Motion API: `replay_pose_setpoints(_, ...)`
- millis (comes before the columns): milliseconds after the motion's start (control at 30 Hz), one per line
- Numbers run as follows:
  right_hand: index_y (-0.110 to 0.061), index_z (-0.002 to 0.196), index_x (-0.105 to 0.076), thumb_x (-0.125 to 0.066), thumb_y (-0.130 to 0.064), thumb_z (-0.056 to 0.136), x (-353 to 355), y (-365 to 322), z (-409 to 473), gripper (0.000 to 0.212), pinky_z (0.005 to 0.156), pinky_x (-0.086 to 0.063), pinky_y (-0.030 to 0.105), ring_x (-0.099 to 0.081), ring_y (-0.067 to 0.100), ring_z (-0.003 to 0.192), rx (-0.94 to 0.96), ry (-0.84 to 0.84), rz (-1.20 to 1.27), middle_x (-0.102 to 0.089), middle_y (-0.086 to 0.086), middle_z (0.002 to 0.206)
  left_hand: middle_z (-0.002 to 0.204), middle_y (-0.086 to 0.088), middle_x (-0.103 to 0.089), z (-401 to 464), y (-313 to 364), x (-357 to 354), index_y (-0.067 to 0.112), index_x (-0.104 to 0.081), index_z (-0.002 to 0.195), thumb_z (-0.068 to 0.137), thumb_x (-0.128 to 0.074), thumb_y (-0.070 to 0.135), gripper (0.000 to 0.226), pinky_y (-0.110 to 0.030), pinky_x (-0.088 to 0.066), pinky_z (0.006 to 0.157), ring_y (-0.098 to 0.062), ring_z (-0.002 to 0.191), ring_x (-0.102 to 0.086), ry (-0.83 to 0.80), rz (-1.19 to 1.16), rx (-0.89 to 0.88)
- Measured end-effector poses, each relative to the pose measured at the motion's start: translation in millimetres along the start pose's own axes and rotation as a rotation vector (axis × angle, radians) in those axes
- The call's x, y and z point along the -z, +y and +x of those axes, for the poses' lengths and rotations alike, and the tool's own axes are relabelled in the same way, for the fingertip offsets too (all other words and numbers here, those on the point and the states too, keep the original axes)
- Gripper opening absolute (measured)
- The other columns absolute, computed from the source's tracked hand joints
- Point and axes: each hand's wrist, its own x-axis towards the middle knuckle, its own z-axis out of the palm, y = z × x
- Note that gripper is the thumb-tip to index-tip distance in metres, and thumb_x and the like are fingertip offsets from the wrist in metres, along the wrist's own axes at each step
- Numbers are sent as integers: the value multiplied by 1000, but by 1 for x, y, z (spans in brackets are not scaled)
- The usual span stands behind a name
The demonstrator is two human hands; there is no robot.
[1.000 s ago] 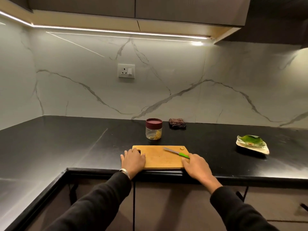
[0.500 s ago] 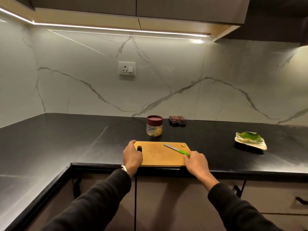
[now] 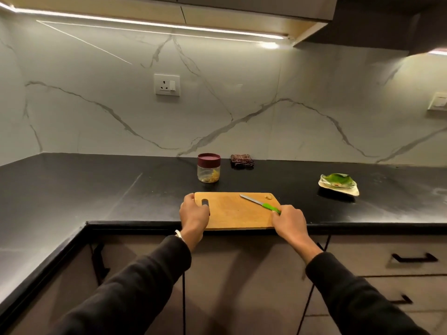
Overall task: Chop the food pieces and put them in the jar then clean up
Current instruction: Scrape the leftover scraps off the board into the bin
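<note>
Hands: two; left hand point(image 3: 193, 215) grips the cutting board's point(image 3: 235, 211) left end, right hand point(image 3: 289, 220) grips its right edge by the knife point(image 3: 260, 202) handle.
Boards: one, at the desk's point(image 3: 96, 189) front edge.
Knives: one, on board.
Food pieces: one food piece point(image 3: 268, 196) at the board's far right corner.
Jars: one lidded jar point(image 3: 209, 167) behind board.
Cloths: one cloth point(image 3: 242, 161).
Plates: one plate point(image 3: 338, 184), far right.

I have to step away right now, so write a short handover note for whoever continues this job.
Left hand grips the left end of the cutting board. Right hand is at the knife's green handle; the grip cannot be told.
One food piece lies at the board's far right corner. The jar, lid on, holds some pieces. A cloth lies behind it; a leaf plate sits right.
Left: chop that piece, jar it, clean up.
</note>
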Motion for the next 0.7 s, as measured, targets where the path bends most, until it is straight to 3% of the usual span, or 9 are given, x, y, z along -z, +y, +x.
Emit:
replay_pose_setpoints(233,-9,106,-71,-55,-31,101,47,63,-22,27,67,-44,32,-58,21,79,-33,97,-58,-64,3,84,139,-6,-51,-58,-9,-53,19,-33,151,99,-49,6,56,-48,-54,97,-27,115,-60,-70,-63,-60)
replay_pose_setpoints(433,-6,120,-67,-55,-26,102,91,117,-60,30,71,-42,30,-63,25,95,-80,138,-111,-69,11,102,103,15,-49,-132,-7,-90,17,-38,149,101,-47,5,50,-33,-49,86,-14,104,-57,-136,-149,-27)
replay_pose_setpoints(500,-7,124,-66,-55,-27,102,100,137,-74,31,74,-47,31,-61,21,90,-108,144,-96,-67,8,101,103,15,-48,-151,-10,-102,16,-32,153,102,-48,5,55,-26,-45,78,-9,94,-53,-175,-189,12)
replay_pose_setpoints(567,-8,127,-65,-56,-26,102,104,158,-88,32,76,-47,29,-55,15,86,-135,155,-90,-68,8,105,101,12,-56,-168,-18,-115,17,-40,147,102,-50,8,47,-23,-45,65,-6,87,-57,-233,-226,56)
replay_pose_setpoints(633,-9,134,-61,-56,-24,102,103,179,-100,35,76,-45,26,-51,12,87,-168,163,-78,-67,9,112,108,0,-66,-184,-29,-125,18,-54,130,102,-52,15,28,-27,-49,64,-13,92,-65,-303,-259,127)
replay_pose_setpoints(700,-11,137,-59,-56,-23,102,101,198,-114,37,76,-44,25,-50,12,87,-199,167,-69,-66,9,115,112,-2,-69,-199,-41,-133,18,-58,125,102,-54,20,24,-31,-53,68,-16,96,-68,-360,-292,211)
